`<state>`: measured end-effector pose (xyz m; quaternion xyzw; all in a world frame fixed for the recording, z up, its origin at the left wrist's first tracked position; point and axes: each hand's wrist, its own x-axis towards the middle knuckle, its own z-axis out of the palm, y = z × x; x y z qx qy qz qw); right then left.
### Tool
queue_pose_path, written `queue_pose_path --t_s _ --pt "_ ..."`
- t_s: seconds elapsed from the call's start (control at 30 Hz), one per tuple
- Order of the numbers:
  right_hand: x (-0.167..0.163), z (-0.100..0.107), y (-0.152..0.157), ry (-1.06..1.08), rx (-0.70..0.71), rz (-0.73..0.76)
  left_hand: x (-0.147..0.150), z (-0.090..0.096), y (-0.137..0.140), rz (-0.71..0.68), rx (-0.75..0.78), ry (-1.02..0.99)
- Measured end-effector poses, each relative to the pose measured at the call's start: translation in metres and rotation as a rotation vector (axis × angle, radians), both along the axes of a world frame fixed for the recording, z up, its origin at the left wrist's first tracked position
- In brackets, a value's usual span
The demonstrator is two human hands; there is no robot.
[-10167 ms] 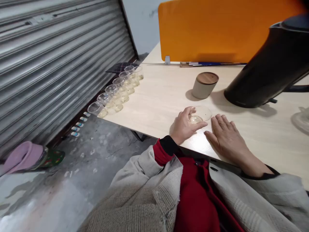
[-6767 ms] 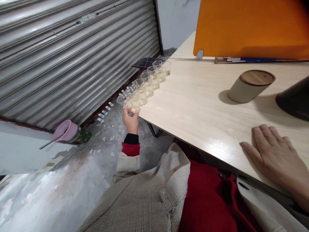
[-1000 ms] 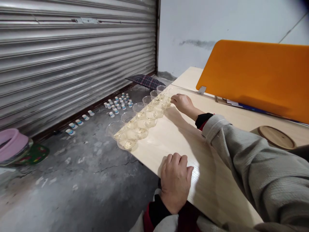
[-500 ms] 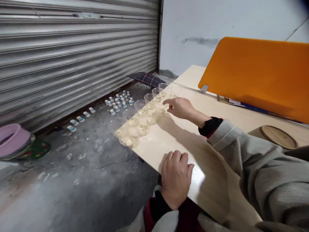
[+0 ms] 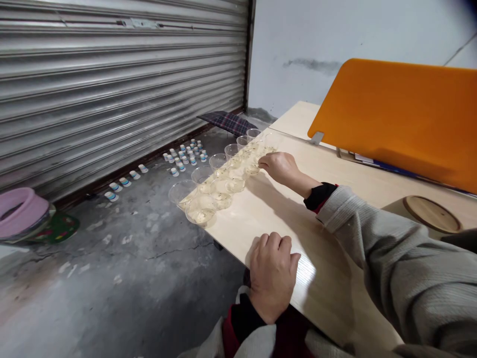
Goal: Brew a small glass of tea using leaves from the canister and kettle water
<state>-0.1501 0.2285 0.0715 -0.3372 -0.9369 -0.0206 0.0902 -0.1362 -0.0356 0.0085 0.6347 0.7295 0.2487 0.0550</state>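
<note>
1. Clear cups (image 5: pixel 223 188): two rows along the desk's (image 5: pixel 268 219) left edge — presumably for order.
2. Right hand (image 5: pixel 278 166): fingers bent at the inner row; cannot tell if gripping.
3. Left hand (image 5: pixel 273 276): loosely closed on near edge — likely support.

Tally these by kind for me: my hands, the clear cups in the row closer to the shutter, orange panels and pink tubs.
Hands: 2
Clear cups, row closer to the shutter: 6
Orange panel: 1
Pink tub: 1
Total: 10

Cups (image 5: pixel 201 213) on table (image 5: pixel 261 214), shutter (image 5: pixel 122 94) left, partition (image 5: pixel 395 117) right
</note>
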Motion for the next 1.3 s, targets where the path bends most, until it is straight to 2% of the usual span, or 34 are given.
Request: queue_pose_path --t_s 0.37,0.57,0.63,0.73,0.8,0.87,1.03,1.3 --pt "0.001 -0.003 0.004 0.044 -0.033 -0.016 0.000 0.000 -0.001 0.003 0.003 0.003" --pt "0.013 0.003 -0.007 0.155 0.042 -0.056 0.000 -0.001 -0.001 -0.001 0.036 0.007" --pt "0.015 0.009 -0.017 0.209 0.024 -0.011 0.000 -0.001 -0.001 -0.003 0.043 0.008" --pt "0.016 0.013 -0.036 0.201 -0.132 0.160 0.000 -0.001 0.000 -0.001 0.057 0.003" --pt "0.015 0.010 -0.048 0.167 -0.215 0.235 0.000 -0.001 0.000 0.001 0.065 0.004" --pt "0.013 0.005 -0.055 0.164 -0.237 0.259 0.001 -0.001 0.001 0.004 0.069 0.007" --pt "0.005 -0.007 -0.059 0.214 -0.190 0.284 0.001 -0.002 0.001 0.005 0.076 0.014" --pt "-0.003 -0.010 -0.044 0.223 -0.122 0.241 0.001 -0.003 0.001 0.007 0.082 0.017"
